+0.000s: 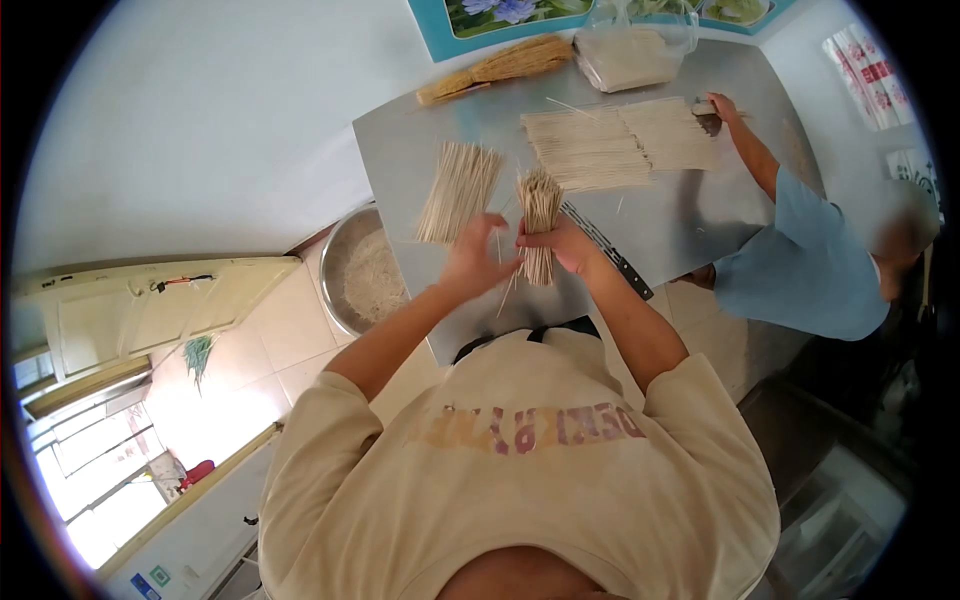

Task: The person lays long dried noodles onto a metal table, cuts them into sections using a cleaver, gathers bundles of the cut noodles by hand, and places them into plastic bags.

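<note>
My right hand (567,243) is wrapped round an upright bundle of dried noodles (540,198), thumb across its front. On the bundle's other side my left hand (474,262) is open, thumb and fingers apart, with a few loose strands close by. A flat pile of cut noodles (460,190) lies on the metal table (400,130) just beyond it. Beside my right forearm rests a long knife (612,255) with a dark handle. Farther back, long rows of noodles (590,150) lie side by side.
At the right, a person in a blue shirt (800,265) reaches a hand (722,106) to the row's end. A straw brush (510,65) and a clear plastic bag (630,50) lie at the back. A metal basin (335,270) stands below the table's left edge.
</note>
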The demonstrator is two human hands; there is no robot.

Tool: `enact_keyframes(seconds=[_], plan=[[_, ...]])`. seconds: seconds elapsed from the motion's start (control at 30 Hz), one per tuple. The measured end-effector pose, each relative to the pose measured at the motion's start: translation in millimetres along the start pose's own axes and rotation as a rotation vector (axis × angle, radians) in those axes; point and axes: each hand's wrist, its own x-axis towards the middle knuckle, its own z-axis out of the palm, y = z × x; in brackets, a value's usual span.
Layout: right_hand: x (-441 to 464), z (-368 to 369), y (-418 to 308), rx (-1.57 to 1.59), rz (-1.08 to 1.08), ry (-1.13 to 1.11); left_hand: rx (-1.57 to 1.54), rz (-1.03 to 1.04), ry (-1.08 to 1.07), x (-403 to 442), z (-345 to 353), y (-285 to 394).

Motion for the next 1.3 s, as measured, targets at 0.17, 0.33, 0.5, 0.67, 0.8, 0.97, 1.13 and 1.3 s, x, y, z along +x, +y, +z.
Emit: enact_keyframes(seconds=[0.17,0.33,0.5,0.67,0.8,0.97,1.13,1.3], plan=[[-12,8,27,-0.297,-0.026,0.066,-0.902,0.094,0.091,21,18,-22],[-6,-8,35,-0.892,-0.078,-0.060,-0.233,0.229,0.143,25,50,-39],[-4,-17,30,-0.864,-0.589,0.179,-0.156,0.402,0.231,66,4,-7],[-28,17,-85,-0.109,-0.456,0.132,-0.567,0.385,0.119,106,-51,41],[-4,-3,-88,0.354,-0.320,0.203,-0.607,0.140,0.230,89,-23,36],[29,-36,-49,0.644,-0.206,0.369,0.042,-0.332,0.175,59,34,34],[-45,-5,-74,0.677,-0.186,0.082,-0.787,-0.244,-0.160,35,4,28],[-46,10,-57,0.842,-0.311,-0.255,-1.479,-0.252,-0.470,14,3,41]])
